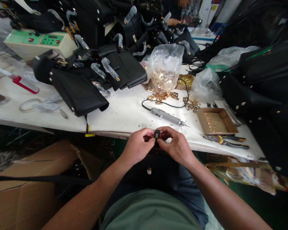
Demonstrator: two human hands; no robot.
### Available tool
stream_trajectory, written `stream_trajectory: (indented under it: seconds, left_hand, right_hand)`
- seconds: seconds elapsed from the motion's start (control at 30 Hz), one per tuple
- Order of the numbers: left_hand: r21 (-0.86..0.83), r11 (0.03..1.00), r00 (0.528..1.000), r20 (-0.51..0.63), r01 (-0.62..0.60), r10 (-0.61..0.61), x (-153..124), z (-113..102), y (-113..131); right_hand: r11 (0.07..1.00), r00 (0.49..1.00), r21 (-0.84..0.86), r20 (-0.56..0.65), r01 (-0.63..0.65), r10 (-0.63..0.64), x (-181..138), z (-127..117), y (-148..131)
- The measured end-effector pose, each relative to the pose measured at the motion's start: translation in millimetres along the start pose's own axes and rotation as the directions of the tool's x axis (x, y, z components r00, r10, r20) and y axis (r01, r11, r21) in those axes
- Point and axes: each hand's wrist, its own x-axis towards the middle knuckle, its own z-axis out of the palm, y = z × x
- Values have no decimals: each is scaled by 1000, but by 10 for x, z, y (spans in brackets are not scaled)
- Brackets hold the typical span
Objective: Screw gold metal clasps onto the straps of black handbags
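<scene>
At the table's front edge my left hand [139, 143] and my right hand [176, 143] are closed from either side on a small black leather tab [157, 131] with a pale metal fitting on it. Fingers and thumbs of both hands pinch it, and its lower end is hidden. A black bag [163, 166] lies on my lap just below, with a small white-and-gold piece [149, 171] on it. Whether the tab belongs to this bag I cannot tell. Beyond my hands lies a grey electric screwdriver [167, 116] with a black cord, its tip pointing right.
To the right are pliers [226, 140] and a cardboard tray [219, 121] of small gold parts. Gold fittings [161, 96] lie loose before a plastic bag [165, 67]. Black handbags [79, 91] crowd the back and left. A person [174, 19] is at the far side.
</scene>
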Motion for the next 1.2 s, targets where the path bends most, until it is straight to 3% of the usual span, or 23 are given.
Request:
stream_trajectory:
  seconds: [0.33,0.67,0.9,1.2]
  left_hand:
    - [35,999,999,-24,41,-40,-11,18,-17]
    - [-18,999,997,64,38,-36,21,-68,7]
    - [-48,999,999,-38,12,-14,23,-38,28]
    - [-22,999,998,-37,42,-43,14,-34,45]
  right_hand:
    - [1000,1000,-14,-10,-16,16,7,23,-10]
    - [996,999,84,34,-41,38,6,-2,-36]
    - [996,998,80,45,-40,37,2,-20,-67]
    - [998,999,69,37,-9,6,-1,-51,-83]
